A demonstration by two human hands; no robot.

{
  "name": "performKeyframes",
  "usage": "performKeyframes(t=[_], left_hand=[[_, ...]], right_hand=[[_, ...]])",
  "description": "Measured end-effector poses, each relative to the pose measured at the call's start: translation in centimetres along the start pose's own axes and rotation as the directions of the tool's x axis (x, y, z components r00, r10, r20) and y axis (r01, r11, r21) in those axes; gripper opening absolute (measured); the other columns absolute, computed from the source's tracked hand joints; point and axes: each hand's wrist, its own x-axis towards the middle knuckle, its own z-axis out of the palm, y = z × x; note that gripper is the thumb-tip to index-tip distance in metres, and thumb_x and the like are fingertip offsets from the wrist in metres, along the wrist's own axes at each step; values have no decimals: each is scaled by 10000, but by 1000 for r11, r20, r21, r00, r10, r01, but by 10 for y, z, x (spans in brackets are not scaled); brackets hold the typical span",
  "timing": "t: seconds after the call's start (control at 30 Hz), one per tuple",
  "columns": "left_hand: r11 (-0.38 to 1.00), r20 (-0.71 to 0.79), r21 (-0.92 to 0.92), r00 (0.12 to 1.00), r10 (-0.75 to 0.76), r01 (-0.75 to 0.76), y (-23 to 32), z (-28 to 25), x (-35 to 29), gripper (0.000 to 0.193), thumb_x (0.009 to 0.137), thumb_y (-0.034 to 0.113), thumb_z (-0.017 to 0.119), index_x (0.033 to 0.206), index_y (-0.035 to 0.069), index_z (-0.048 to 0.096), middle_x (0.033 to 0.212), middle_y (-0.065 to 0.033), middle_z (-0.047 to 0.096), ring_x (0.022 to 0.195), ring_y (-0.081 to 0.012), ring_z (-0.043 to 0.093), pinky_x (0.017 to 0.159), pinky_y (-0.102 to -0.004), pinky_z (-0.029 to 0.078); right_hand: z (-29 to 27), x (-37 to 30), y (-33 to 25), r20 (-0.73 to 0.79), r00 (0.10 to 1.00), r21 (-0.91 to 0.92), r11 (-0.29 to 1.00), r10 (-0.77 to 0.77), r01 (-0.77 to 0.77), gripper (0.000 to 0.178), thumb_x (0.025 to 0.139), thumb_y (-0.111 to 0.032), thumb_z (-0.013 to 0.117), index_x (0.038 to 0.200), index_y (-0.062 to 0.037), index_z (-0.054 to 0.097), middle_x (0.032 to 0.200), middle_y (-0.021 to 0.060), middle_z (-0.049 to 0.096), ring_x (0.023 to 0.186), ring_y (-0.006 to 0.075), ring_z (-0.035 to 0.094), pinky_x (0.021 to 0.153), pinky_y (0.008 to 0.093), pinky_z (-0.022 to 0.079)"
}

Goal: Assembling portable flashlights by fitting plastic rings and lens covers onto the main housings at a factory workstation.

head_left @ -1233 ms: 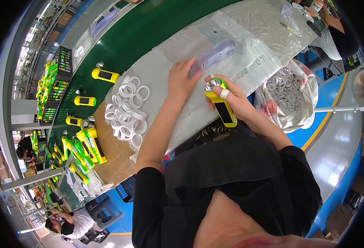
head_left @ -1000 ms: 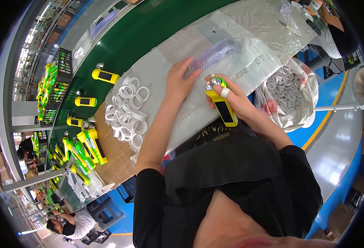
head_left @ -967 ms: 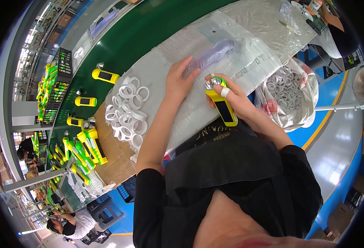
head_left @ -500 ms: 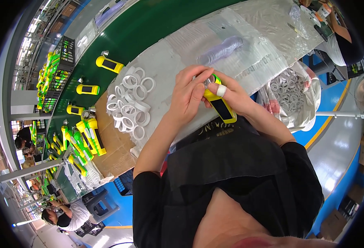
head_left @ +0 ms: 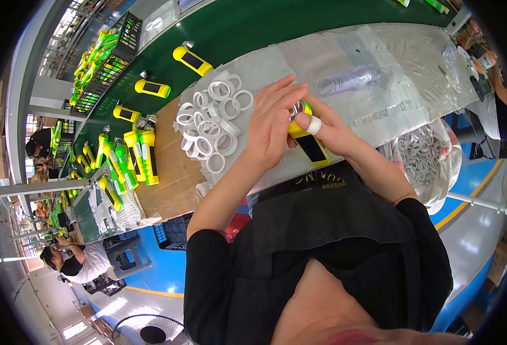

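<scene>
A yellow and green flashlight [head_left: 310, 146] with a dark panel along its body is in my right hand [head_left: 333, 131], tilted, its silver head up. A white wrap is round my right thumb. Over the head end lies my left hand [head_left: 269, 125], fingers stretched out and palm toward the flashlight, thumb beside the head; part of the head is hidden by it. Just left of my hands, a loose pile of white rings [head_left: 216, 118] covers the grey sheet [head_left: 253, 69]. Beyond my right hand lies a row of clear discs [head_left: 349, 80], nested together.
More flashlights [head_left: 142, 155] lie on cardboard [head_left: 175, 190] and along the green belt [head_left: 236, 29] at left. A black crate [head_left: 128, 43] of them stands at far left. To the right hangs a bag [head_left: 446, 172] of rings. Another person [head_left: 78, 261] works at lower left.
My left hand's fingers have straightened over the flashlight's head, where they were curled round it before. The flashlight stays in my right hand. The whole view has shifted, moving the table rightward.
</scene>
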Motion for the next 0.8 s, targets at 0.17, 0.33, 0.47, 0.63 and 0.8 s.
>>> performKeyframes(t=[0.17,0.33,0.47,0.63,0.8], left_hand=[[997,53,71,998,-27,23,2,-14,1,470,1016,250,291,1255,-22,591,1253,-146,617,1261,-382,508,1058,-462,332],[999,32,35,999,19,-21,1,-10,-6,437,1001,213,329,1267,-28,577,1277,-170,601,1269,-384,505,1051,-474,328],[996,107,92,994,2,-12,-8,-12,-8,425,992,187,359,1320,-19,534,1321,-182,573,1299,-382,476,1051,-484,321],[996,42,-20,995,-91,92,-4,-12,-7,459,1032,246,330,1388,-7,468,1361,-173,546,1336,-368,430,1072,-474,303],[951,16,-198,971,-240,238,3,-11,-9,481,1052,297,307,1390,-6,468,1368,-157,546,1320,-363,445,1083,-467,295]], right_hand=[[1,6,-3,94,996,-12,1000,-8,9,494,977,-370,564,1297,-21,423,950,86,574,745,149,590,686,290,499],[2,9,3,97,995,-31,999,-18,21,505,980,-377,559,1297,-11,416,980,88,561,749,145,587,683,288,496],[-1,11,5,61,998,-36,999,-3,6,531,976,-383,564,1323,-17,398,999,91,558,763,145,593,694,287,499],[-8,12,9,78,996,-48,998,-31,35,598,943,-390,621,1345,-19,381,1002,93,581,780,143,602,707,287,514],[-10,10,8,92,996,-56,998,0,5,755,888,-511,651,1384,-31,346,1032,87,569,811,171,604,718,315,511]])
